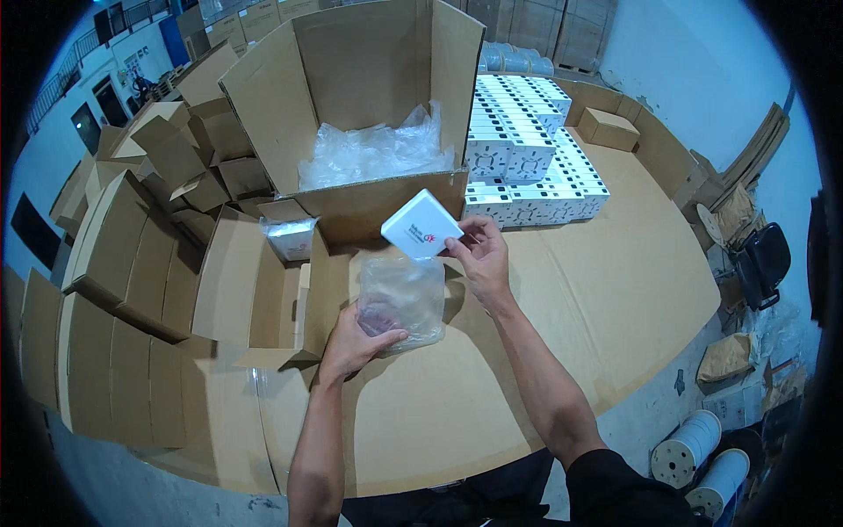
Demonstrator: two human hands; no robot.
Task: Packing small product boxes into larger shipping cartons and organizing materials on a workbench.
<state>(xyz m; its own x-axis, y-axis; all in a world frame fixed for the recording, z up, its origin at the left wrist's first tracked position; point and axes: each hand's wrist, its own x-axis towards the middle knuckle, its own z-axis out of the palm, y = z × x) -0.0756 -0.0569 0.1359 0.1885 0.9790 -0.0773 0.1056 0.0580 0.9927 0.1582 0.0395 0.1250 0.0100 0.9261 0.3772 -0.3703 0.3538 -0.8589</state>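
Head camera view: a white square box (pixel 421 226), flat and clean-edged, with small dark lettering and a red mark on its upward face, is held aloft over the tabletop (pixel 562 325), toward the far edge, its face tilted to the camera. The right hand (pixel 481 256) grasps it by a near corner, thumb on top, while the fingers of the left hand (pixel 358 341) clasp a clear plastic bag (pixel 402 300) at its lower left, thumb across the film; whether box and bag touch cannot be told. The count: one white square box and one clear plastic bag in hand; one small open carton (pixel 279 321) toward the tabletop's left edge, with one visible plastic-wrapped bundle (pixel 290 239) at its far end; one large open carton (pixel 376 206) at the far edge, holding a heap of crumpled clear plastic (pixel 378 151) whose pieces cannot be counted; and one brown box (pixel 608 129) by the far right corner. A tiered stack of white printed boxes (pixel 531 162), too many to count surely, stands right of the large carton, whose raised walls block part of the view behind. Brown cartons (pixel 132 299) crowd the left edge, the small open carton standing close beside the left forearm. Beyond the right edge are a black chair (pixel 762 263) and two white spools (pixel 689 446).
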